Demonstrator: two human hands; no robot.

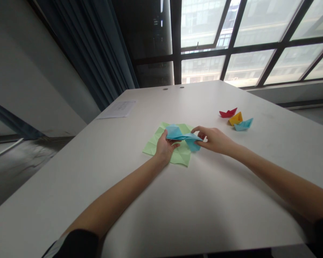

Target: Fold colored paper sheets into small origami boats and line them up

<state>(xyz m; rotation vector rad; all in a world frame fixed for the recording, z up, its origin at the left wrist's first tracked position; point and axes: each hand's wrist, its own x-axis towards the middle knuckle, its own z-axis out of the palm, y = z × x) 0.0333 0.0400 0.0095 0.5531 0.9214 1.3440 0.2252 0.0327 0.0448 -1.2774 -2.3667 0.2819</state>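
A partly folded sheet of blue origami paper is held between my two hands, above a creased light green sheet of paper spread on the table. My left hand grips the blue paper's left end, thumb on top and fingers beneath. At its right end, my right hand pinches the paper between thumb and fingers. The blue paper looks twisted in the middle, with a flap hanging down near my right hand. Its exact folds are too small to make out.
Three folded paper boats stand to the right: a red boat, a yellow boat and a light blue boat. A printed white sheet lies at the left edge of the white table. Windows and a dark curtain are behind.
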